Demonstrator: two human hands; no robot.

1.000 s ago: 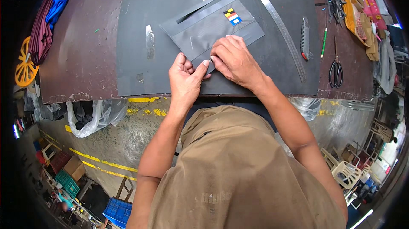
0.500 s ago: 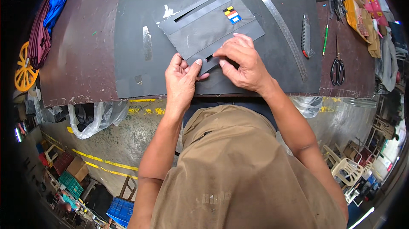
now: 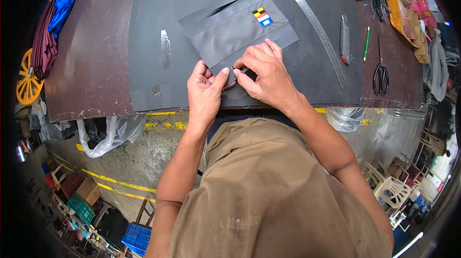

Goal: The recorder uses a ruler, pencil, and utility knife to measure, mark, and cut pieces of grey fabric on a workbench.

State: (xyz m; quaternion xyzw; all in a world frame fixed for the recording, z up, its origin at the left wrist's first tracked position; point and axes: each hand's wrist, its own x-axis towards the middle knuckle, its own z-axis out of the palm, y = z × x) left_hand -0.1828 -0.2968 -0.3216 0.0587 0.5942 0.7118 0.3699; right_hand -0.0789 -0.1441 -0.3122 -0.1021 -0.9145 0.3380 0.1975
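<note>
A flat grey fabric panel [image 3: 225, 37] lies tilted on the dark cutting mat [image 3: 149, 66]. It has smooth strips along two sides, a long slit in the far strip and a small colourful patch [image 3: 262, 17] near its right end. My left hand [image 3: 205, 87] pinches the panel's near left corner, thumb on top and fingers beneath. Close beside it, my right hand [image 3: 266, 73] is closed at the near strip, thumb and forefinger pressed together by a small dark opening. Its fingers cover part of that edge, so anything small between them is hidden.
To the right lie a long metal ruler [image 3: 312, 15], a utility knife [image 3: 344, 39], a green pencil [image 3: 367, 44] and black scissors [image 3: 380, 79]. Folded maroon and blue fabric [image 3: 53, 32] and a yellow wheel [image 3: 30, 76] are at the left edge. Plastic bags [image 3: 113, 135] hang below the table.
My right hand has moved slightly left and down, its fingertips now close to my left thumb. The panel's far slit looks narrower and its surface has flexed a little.
</note>
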